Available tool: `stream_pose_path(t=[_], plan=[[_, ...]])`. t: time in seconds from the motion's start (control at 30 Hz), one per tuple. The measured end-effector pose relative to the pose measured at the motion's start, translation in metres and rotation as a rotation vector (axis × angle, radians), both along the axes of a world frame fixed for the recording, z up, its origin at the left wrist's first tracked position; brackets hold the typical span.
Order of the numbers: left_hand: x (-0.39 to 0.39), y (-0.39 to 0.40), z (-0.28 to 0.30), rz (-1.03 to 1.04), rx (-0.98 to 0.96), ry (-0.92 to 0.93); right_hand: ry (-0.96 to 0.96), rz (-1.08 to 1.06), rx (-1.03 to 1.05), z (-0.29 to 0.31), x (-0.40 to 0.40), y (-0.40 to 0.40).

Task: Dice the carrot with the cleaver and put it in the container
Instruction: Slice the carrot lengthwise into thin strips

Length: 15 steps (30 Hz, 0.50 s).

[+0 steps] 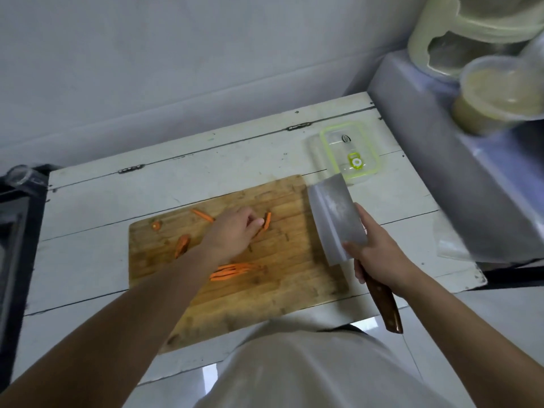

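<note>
A wooden cutting board lies on the white table. Carrot strips are scattered on it: a bundle of strips near the middle, one strip at the back, a carrot chunk and a small end piece on the left. My left hand reaches over the board and pinches carrot strips with its fingertips. My right hand grips the cleaver by its brown handle, blade lifted at the board's right edge. A clear container with a green rim stands behind the cleaver.
A grey ledge on the right carries a pale green appliance and a plastic cup of yellowish liquid. A dark unit with a clear cup on top stands at the left. The wall runs behind the table.
</note>
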<state>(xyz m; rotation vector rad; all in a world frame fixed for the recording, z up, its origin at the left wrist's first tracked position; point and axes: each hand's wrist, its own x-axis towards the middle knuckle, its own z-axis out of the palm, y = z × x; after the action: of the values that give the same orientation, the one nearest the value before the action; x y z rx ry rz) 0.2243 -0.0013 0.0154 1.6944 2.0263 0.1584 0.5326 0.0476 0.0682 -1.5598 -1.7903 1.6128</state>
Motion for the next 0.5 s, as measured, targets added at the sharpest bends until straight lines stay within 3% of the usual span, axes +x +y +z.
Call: stream_pose_path(t=[0.23, 0.4, 0.5], plan=[[0.007, -0.016, -0.003, 0.017, -0.073, 0.027, 0.013, 0.046, -0.021, -0.005, -0.011, 0.010], [-0.008, -0.038, 0.005, -0.258, -0.033, 0.177, 0.013, 0.091, -0.007, -0.005, -0.020, 0.014], [-0.021, -0.060, 0.008, -0.264, -0.003, 0.279, 0.012, 0.096, -0.031, -0.009, -0.022, 0.016]])
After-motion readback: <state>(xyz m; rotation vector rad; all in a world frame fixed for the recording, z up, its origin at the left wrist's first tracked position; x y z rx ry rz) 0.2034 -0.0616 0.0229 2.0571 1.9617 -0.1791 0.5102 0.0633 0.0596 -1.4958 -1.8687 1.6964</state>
